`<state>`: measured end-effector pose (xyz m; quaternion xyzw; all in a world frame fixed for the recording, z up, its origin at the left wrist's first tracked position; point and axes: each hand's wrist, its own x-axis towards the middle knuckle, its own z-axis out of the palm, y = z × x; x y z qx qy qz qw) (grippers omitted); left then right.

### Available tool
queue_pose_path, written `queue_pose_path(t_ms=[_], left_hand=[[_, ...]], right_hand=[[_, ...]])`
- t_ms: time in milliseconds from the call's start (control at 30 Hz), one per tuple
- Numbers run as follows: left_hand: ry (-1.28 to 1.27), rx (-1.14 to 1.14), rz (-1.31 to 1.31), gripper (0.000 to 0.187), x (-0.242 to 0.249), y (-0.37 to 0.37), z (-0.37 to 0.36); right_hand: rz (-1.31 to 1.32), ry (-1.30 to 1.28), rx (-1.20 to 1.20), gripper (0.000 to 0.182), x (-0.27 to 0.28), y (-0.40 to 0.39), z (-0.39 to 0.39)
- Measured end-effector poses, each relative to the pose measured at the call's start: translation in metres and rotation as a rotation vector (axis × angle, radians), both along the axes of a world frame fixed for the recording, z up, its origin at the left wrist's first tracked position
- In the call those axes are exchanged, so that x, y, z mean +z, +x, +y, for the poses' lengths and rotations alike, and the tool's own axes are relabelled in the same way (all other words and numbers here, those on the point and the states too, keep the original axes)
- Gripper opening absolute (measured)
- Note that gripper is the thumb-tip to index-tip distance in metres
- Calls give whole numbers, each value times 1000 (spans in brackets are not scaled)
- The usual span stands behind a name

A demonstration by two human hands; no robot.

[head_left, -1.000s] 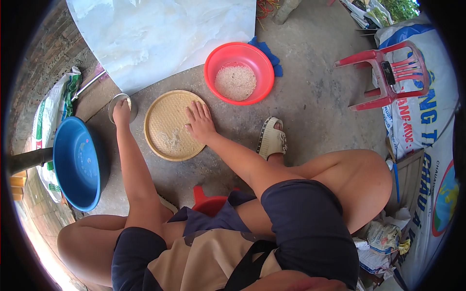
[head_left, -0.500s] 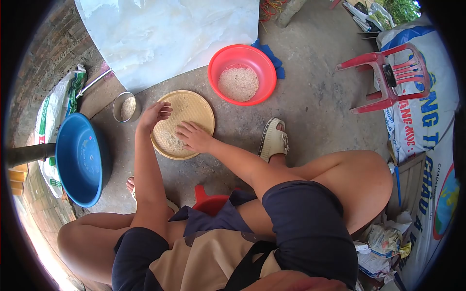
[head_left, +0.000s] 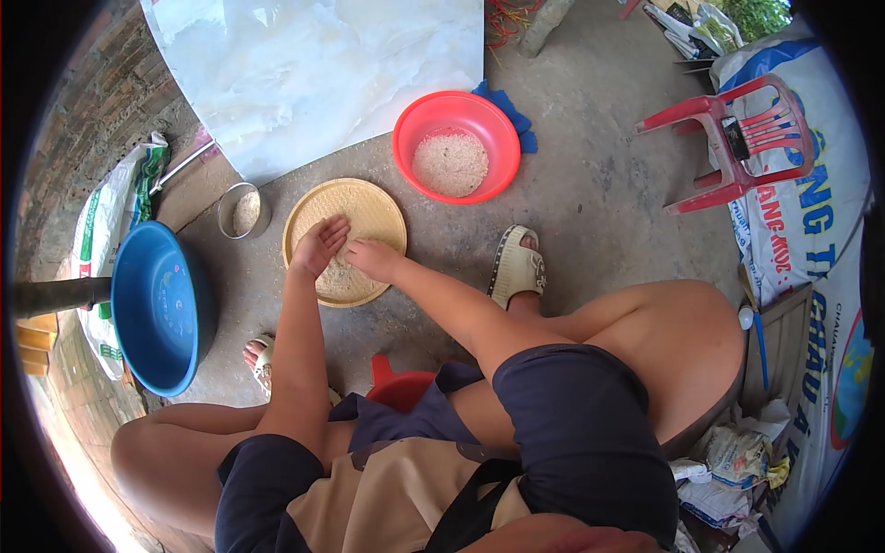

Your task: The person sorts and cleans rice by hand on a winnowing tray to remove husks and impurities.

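Note:
A round woven bamboo tray [head_left: 378,203] lies on the floor in front of me, with pale rice grains [head_left: 339,288] spread over its near part. Over the tray's left side, my left hand [head_left: 321,247] is palm up with its fingers stretched out; whether grains lie on the palm cannot be made out. Close beside it, over the middle of the tray, my right hand [head_left: 371,260] has its fingers curled together, tips toward the left hand. Anything inside those fingers is hidden. Behind the tray stands a red basin [head_left: 502,166] with rice in it.
A metal bowl [head_left: 262,221] holding some grain stands left of the tray. Farther left is a blue basin [head_left: 152,364]. A pale board [head_left: 323,74] lies at the back, a blue cloth [head_left: 521,124] by the red basin, and a red plastic chair [head_left: 710,115] at the right.
My left hand has come from the tray's left edge inward and turned palm up. My right hand, spread flat on the grains before, has curled its fingers beside it.

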<state>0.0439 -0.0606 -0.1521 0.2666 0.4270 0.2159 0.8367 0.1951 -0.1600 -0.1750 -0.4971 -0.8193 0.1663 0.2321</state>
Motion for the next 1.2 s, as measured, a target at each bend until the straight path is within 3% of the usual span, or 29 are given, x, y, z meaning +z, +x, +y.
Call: queue_pose_path(t_ms=[133,200,333,400,533,633,733,800,900,1033,1200], left_hand=[[-71,134,-175,42,-5,-1,-8],[-81,158,-198,43,-6,-1,-9],[-119,132,-190,42,-1,9,-11],[-140,122,-186,41,-4,13,-6],[-134,113,-237,35,-24,13,10],[-145,130,-321,32,-23,12,19],[-172,476,-142,36,-15,9,25],[-175,484,-130,36,-8,4,27],[-178,504,-76,36,-2,-2,28],[-160,593,-91,36,2,-6,30],[-157,634,-135,35,2,-2,33]], right_hand=[[6,11,-144,11,1,1,4],[225,-78,-470,8,2,2,6],[324,-60,-714,6,14,7,21],[478,-10,-686,7,26,-1,31],[485,-14,-548,8,61,-24,38],[494,178,-546,13,62,-31,35],[335,124,-432,26,51,-24,26],[94,74,-266,39,45,-20,13],[-51,76,-185,47,35,-15,3],[-145,107,-116,44,15,-10,-2],[-174,39,62,26,16,0,7]])
